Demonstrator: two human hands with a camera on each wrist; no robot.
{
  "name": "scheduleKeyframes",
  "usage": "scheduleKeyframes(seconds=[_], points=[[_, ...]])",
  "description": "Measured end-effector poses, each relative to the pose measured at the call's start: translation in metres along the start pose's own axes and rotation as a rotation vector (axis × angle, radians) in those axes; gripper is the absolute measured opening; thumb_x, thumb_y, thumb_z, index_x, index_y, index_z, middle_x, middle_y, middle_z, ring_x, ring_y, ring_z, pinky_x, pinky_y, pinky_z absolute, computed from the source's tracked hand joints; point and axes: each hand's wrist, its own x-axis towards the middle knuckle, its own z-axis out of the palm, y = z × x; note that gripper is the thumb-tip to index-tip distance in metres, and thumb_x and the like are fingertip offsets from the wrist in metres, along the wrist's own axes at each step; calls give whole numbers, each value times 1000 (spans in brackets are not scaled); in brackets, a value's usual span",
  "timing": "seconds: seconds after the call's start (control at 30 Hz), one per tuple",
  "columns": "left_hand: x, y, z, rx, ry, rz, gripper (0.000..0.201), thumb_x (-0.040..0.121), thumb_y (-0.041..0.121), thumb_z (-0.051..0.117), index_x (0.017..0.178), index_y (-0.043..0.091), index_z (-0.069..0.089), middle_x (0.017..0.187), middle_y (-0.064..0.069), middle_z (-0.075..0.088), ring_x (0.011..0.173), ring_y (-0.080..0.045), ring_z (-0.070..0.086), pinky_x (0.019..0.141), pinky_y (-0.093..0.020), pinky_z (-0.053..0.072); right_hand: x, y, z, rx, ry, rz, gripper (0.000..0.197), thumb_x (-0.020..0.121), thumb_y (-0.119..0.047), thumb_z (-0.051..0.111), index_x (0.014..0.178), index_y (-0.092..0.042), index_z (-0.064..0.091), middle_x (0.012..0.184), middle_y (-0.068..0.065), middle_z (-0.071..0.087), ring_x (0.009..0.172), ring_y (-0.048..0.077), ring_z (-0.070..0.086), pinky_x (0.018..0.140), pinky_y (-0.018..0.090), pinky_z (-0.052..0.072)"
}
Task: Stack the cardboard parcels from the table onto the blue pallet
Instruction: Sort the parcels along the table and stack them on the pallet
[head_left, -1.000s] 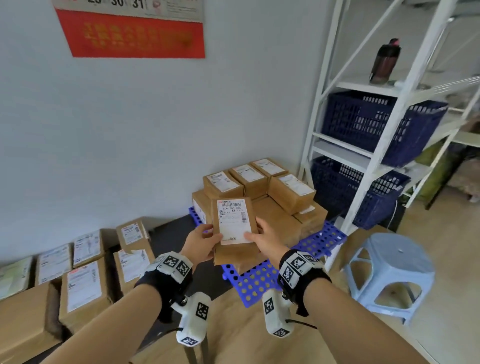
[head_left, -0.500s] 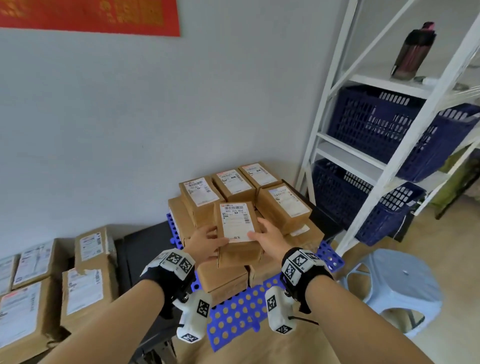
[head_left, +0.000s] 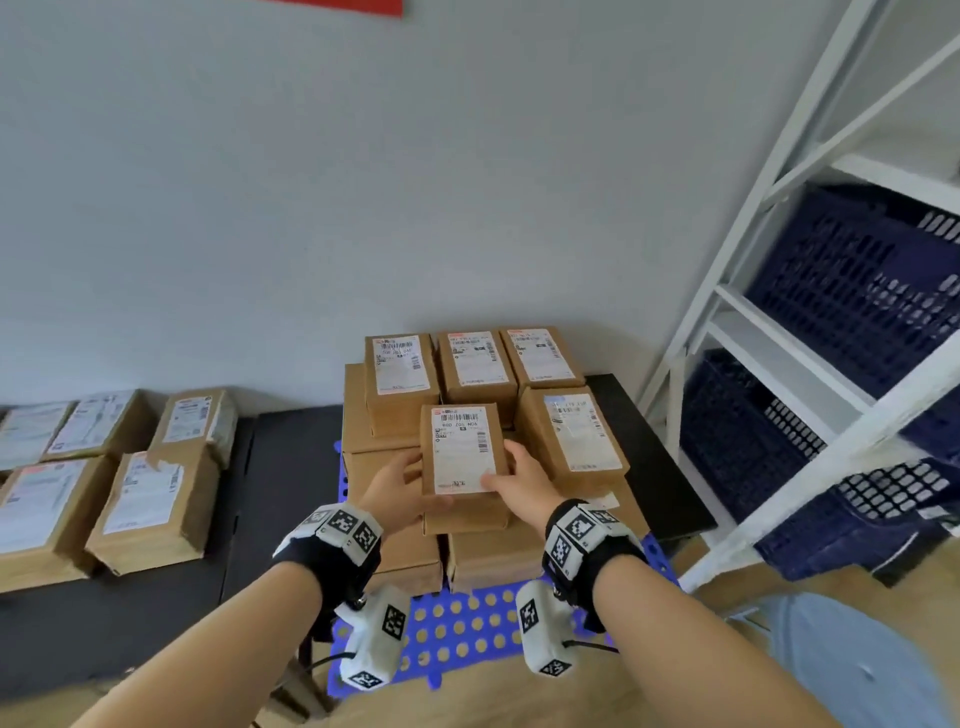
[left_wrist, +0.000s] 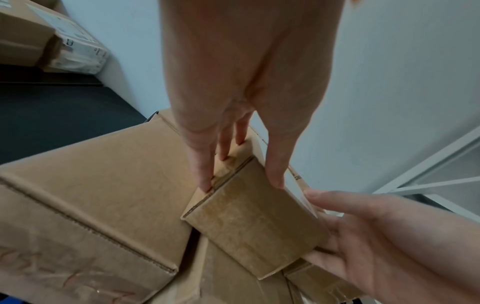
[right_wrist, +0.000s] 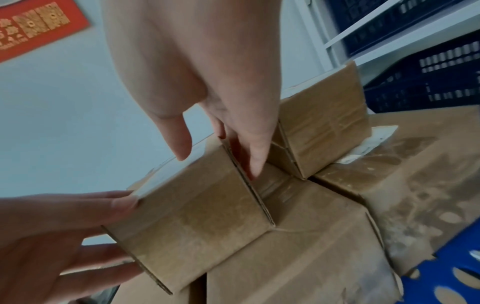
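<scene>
A white shelf rack (head_left: 810, 291) with dark blue crates (head_left: 852, 291) is standing to the right of the grip, and a black table (head_left: 156, 597) bearing more parcels (head_left: 150, 509) is lying to its left. The blue pallet (head_left: 467, 631) is sitting directly below and in front of the hands, carrying a stack (head_left: 395, 540) of large boxes with a row of small parcels on top, beyond the grip. Another small parcel (head_left: 571, 431) is lying just to the right of the grip, close beside the right hand's fingers (right_wrist: 255, 156). The held parcel (head_left: 462, 447) is sitting between the two hands, label up, its underside appearing to be resting on the big boxes. The left hand (head_left: 397, 491) is gripping its left side, thumb on the top edge and fingers (left_wrist: 202, 174) along the side wall. The right hand (head_left: 524, 486) is gripping the right side the same way, thumb lying on the label, fingers down the side.
</scene>
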Motion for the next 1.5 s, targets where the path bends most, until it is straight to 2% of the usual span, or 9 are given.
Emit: scheduleKeyframes(seconds=[0.23,0.37,0.63,0.77,0.93,1.07,1.27,1.4,1.5], points=[[7,8,11,30,30,-22,90,68,12,81,142,21,32,142,-2,46,125,-19,48,86,-42,55,6,-6,-19,-228,-10,-176,59,94,-12,52,147,-20,27,145,1,44,132,19,43,102,27,39],[9,9,15,4,36,-29,89,69,11,81,142,21,32,141,-3,46,123,-19,49,86,-40,55,18,-4,-30,-424,49,-281,59,93,-19,54,147,-21,29,155,3,26,142,20,25,116,35,26],[5,6,19,-55,22,-8,87,69,12,81,141,25,35,139,1,49,115,-18,56,85,-42,56,39,16,-50,-657,86,-158,66,92,-45,49,149,-30,19,160,4,4,147,24,3,119,47,11],[5,6,28,-43,3,14,84,70,12,80,140,27,35,140,-1,48,117,-18,55,90,-41,54,42,20,-49,-664,57,-172,67,93,-45,48,150,-28,17,160,4,3,147,23,3,119,46,9],[6,17,39,-20,7,24,82,77,9,74,145,20,29,144,-4,43,92,-7,62,79,-32,57,41,21,-50,-670,43,-173,66,94,-43,47,150,-28,16,160,4,2,147,22,1,120,44,6],[7,20,42,11,31,12,83,77,12,74,145,19,28,145,-4,42,129,-20,45,90,-35,53,42,21,-51,-666,38,-175,64,95,-42,46,150,-29,17,160,4,2,147,22,1,120,44,6],[4,19,35,68,67,-11,80,78,25,74,145,21,30,146,-4,41,136,-18,37,108,-38,38,42,11,-45,-625,42,-182,59,94,-36,47,148,-26,24,158,4,15,146,23,13,119,44,13],[0,19,4,6,114,-26,61,88,29,61,143,22,34,145,-6,41,127,-20,46,98,-35,45,42,-16,-27,-540,21,-270,55,93,-30,51,144,-20,33,146,0,39,133,21,41,108,39,38],[-7,12,-37,-49,171,-17,52,92,29,56,140,21,38,138,-6,49,109,-15,53,87,-31,47,40,-47,2,-478,-24,-304,54,96,-28,49,146,-18,30,151,2,33,137,20,35,112,37,32]])
